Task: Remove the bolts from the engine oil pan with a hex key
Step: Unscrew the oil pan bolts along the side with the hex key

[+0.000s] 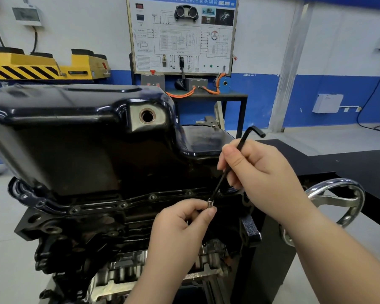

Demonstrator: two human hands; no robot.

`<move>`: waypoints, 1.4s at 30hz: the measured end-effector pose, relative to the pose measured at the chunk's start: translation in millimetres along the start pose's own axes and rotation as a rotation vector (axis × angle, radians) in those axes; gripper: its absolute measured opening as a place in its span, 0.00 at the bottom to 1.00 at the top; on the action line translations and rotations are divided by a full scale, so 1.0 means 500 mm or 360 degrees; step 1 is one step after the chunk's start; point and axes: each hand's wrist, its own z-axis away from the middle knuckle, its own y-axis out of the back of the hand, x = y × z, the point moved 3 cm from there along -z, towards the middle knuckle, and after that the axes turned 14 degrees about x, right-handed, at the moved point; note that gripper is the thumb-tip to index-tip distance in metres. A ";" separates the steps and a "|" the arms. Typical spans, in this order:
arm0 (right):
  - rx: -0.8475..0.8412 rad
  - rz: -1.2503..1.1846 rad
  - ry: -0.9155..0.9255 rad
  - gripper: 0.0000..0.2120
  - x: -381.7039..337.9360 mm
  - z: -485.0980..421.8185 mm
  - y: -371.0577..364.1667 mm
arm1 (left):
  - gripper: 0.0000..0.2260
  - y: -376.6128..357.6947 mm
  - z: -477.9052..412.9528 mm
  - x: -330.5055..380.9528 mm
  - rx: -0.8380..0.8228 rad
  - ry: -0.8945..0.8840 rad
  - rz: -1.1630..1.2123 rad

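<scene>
Sitting upturned on the engine block (75,233), the oil pan (75,139) carried several flange bolts (123,204). The left grip (180,224) pinched a loose bolt (210,203) at the hex key (243,139) tip (likely to catch it); the right grip (266,174) clasped its shaft, steering. A blue-banded wall (338,99) stood behind.

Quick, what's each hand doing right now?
Left hand: pinches a bolt.
Right hand: grips the hex key.
</scene>
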 end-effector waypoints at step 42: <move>0.0029 0.0100 0.0293 0.11 0.009 -0.011 -0.029 | 0.09 -0.035 -0.010 -0.049 0.0745 0.0359 0.0635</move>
